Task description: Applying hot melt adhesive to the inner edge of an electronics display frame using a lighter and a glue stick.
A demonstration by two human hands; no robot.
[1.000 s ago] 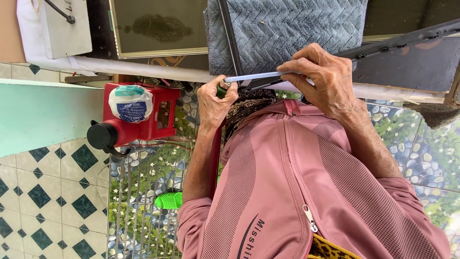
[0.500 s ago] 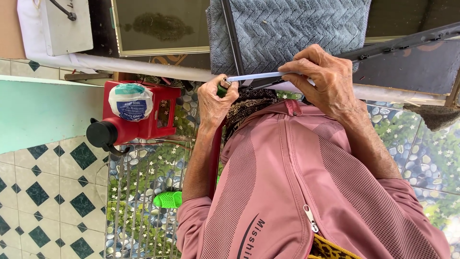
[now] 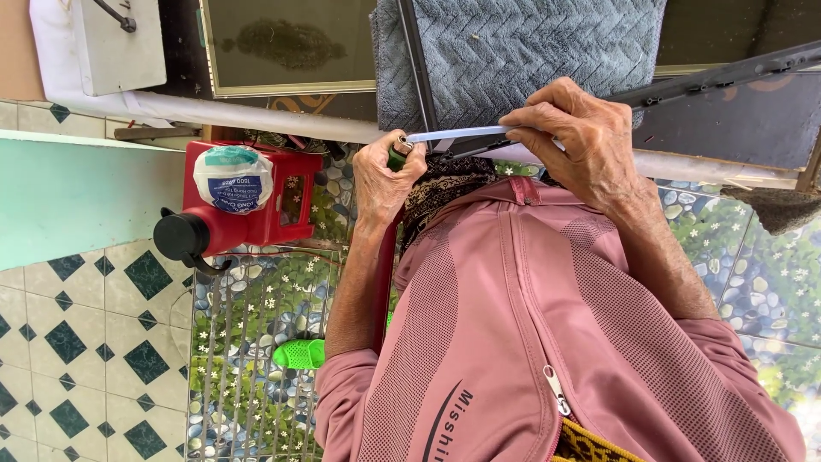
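Observation:
My left hand (image 3: 380,175) is closed around a small green lighter (image 3: 397,156) with a metal top. My right hand (image 3: 581,141) pinches a thin pale blue tube (image 3: 457,133) and holds it level. The tube's left end touches the top of the lighter. Both hands are raised in front of my chest, over a pink zipped jacket (image 3: 530,342). No flame is visible.
A red plastic container (image 3: 256,227) with a black cap and a white-blue round tub (image 3: 233,178) on it stands to the left. A grey towel (image 3: 530,51), a white pipe (image 3: 256,115) and a dark bar (image 3: 727,77) lie beyond the hands. A green sandal (image 3: 299,352) rests on the pebble-pattern floor.
None beyond a slight camera shift; both hands keep the same grip on the lighter and the tube.

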